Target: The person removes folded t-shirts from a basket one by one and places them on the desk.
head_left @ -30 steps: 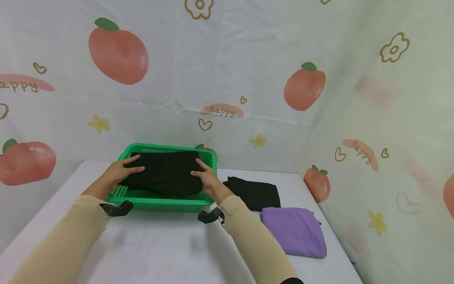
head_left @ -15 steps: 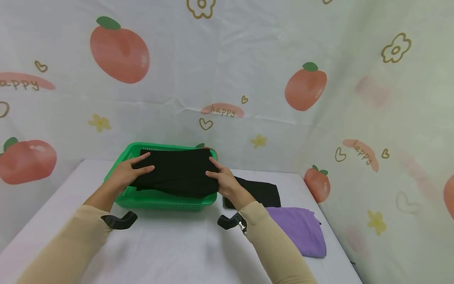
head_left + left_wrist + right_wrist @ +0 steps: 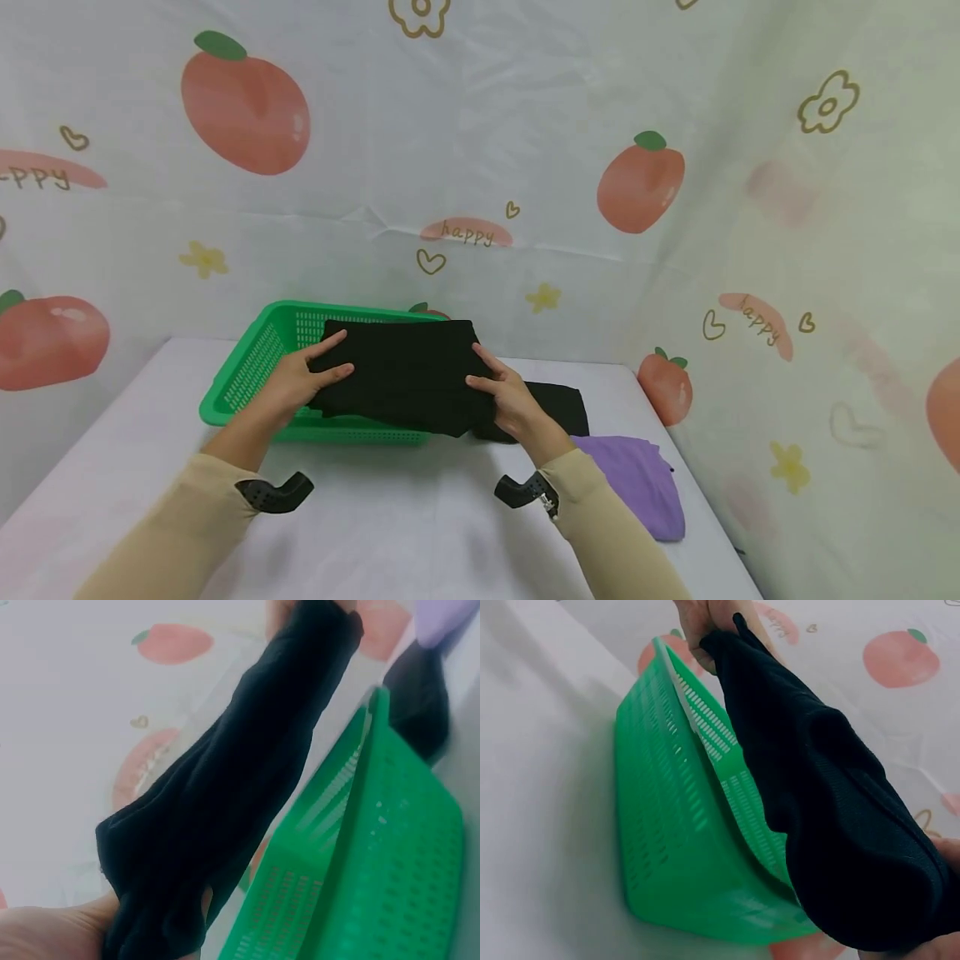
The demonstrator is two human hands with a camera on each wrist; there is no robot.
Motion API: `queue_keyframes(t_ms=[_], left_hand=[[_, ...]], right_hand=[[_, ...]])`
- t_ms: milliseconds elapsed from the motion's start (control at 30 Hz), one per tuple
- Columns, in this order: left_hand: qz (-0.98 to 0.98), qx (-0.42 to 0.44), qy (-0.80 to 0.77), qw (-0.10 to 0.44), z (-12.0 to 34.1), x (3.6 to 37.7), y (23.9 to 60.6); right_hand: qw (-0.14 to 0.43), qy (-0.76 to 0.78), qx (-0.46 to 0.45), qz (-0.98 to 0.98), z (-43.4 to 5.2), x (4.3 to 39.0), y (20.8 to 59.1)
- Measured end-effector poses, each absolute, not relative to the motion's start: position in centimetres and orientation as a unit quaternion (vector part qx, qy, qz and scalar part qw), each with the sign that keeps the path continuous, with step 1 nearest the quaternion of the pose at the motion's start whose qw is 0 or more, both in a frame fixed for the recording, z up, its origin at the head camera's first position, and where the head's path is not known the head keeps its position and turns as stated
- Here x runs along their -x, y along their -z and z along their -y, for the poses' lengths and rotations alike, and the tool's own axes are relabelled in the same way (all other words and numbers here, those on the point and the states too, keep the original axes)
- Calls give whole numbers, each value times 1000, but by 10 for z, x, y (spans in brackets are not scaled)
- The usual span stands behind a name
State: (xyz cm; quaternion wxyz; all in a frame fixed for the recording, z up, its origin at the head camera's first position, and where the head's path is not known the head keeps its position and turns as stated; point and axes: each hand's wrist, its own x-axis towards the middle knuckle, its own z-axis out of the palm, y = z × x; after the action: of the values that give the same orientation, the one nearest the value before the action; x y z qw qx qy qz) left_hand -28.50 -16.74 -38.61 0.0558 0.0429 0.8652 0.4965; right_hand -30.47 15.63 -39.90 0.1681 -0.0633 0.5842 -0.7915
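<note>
A folded black cloth garment [image 3: 405, 379] hangs level between my two hands, in front of and over the right part of a green plastic basket [image 3: 258, 367]. Its exact kind cannot be told. My left hand [image 3: 296, 379] grips the left end, thumb and forefinger showing on the near face. At the other end, my right hand [image 3: 517, 404] pinches the cloth the same way. In the left wrist view the cloth [image 3: 225, 765] is thick and layered, held clear of the basket rim. The right wrist view shows a rounded fold in the cloth [image 3: 855, 847].
Right of the basket lies another folded black cloth [image 3: 562, 408], partly hidden behind my right hand. A folded purple cloth [image 3: 637, 483] lies nearer on the white table [image 3: 390, 525], close to its right edge. A printed curtain [image 3: 360, 150] stands behind and at the right.
Both hands have carried the black garment up out of the basket and to the right. The bare left inside of the basket has come into view.
</note>
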Motion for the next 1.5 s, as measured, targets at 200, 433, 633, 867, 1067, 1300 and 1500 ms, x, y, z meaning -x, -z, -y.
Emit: queue_keyframes(t_ms=[200, 433, 633, 867, 1067, 1300, 1500], left_hand=[[-875, -52, -479, 52, 154, 280, 387], [-879, -67, -472, 35, 140, 273, 395], [-877, -75, -475, 30, 126, 265, 399], [-874, -71, -480, 24, 105, 254, 400], [-868, -74, -490, 23, 92, 248, 403], [-859, -76, -507, 11, 64, 245, 409], [-855, -75, -513, 6, 39, 240, 414]], right_hand=[[162, 792, 54, -586, -172, 296, 404], [163, 777, 60, -606, -191, 284, 412], [150, 766, 57, -622, -208, 273, 417], [144, 758, 41, -634, -228, 259, 422], [147, 755, 51, -637, -244, 248, 426], [149, 747, 51, -646, -268, 235, 431], [149, 737, 39, -658, -288, 221, 439]])
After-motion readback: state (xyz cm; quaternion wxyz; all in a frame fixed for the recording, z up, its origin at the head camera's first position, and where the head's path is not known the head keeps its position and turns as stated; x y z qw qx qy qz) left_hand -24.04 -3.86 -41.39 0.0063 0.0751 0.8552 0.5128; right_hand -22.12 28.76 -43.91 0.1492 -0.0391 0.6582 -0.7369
